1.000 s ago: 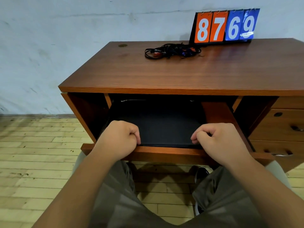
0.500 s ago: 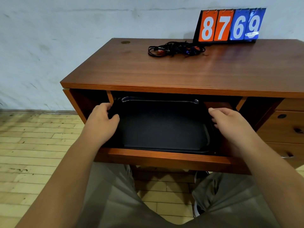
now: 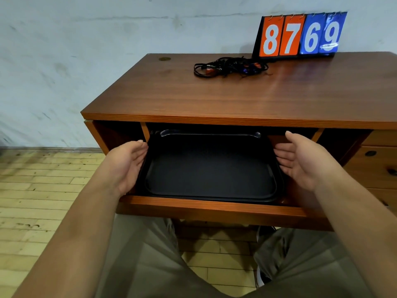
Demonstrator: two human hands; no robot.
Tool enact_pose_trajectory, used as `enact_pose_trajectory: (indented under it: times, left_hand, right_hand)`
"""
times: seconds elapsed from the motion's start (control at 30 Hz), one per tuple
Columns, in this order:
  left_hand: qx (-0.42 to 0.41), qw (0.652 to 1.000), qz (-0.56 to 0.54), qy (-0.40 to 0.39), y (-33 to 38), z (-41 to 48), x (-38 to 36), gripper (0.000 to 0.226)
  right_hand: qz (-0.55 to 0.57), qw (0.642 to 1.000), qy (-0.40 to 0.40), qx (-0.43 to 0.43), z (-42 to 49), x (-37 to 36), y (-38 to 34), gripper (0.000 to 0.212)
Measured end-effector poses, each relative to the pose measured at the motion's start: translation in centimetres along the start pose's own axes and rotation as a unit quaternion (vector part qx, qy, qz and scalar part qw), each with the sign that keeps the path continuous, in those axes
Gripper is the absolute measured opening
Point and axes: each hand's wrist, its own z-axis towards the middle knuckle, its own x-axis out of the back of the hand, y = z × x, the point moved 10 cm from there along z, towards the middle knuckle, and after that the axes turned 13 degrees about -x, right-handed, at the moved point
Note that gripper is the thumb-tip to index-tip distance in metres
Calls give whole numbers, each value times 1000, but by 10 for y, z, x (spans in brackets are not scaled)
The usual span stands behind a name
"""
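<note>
A black tray lies flat in the pulled-out wooden drawer under the desk top. My left hand is at the tray's left edge, palm turned inward, fingers straight, fingertips against the rim. My right hand mirrors it at the tray's right edge, palm inward, fingers reaching toward the rim. Neither hand curls round anything. The tray's far edge lies in shadow under the desk.
On the brown desk top lie a tangle of black cables and a flip scoreboard reading 8769 against the wall. More drawers are at the right. My knees sit below the drawer over a wooden floor.
My hands let go of the drawer's front edge and moved into the drawer, opening out at the tray's two sides. The drawer now stands further out.
</note>
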Motion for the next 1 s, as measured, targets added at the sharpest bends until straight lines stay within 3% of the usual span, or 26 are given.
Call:
enact_pose_trajectory:
  times: [0.17,0.4,0.73,1.0]
  left_hand:
    - [38,996,-84,7,1,3,3,59]
    - [41,994,-104,-10,21,-5,3,64]
    - [58,993,-100,-34,42,-30,15,58]
    - [39,985,-168,-24,67,-55,17,52]
  right_hand:
    - [13,999,-24,-27,-4,1,-1,70]
    - [33,998,-40,-20,-20,11,-4,65]
    - [20,999,-23,14,-62,20,-6,52]
    - [23,998,-14,49,-104,28,-17,38]
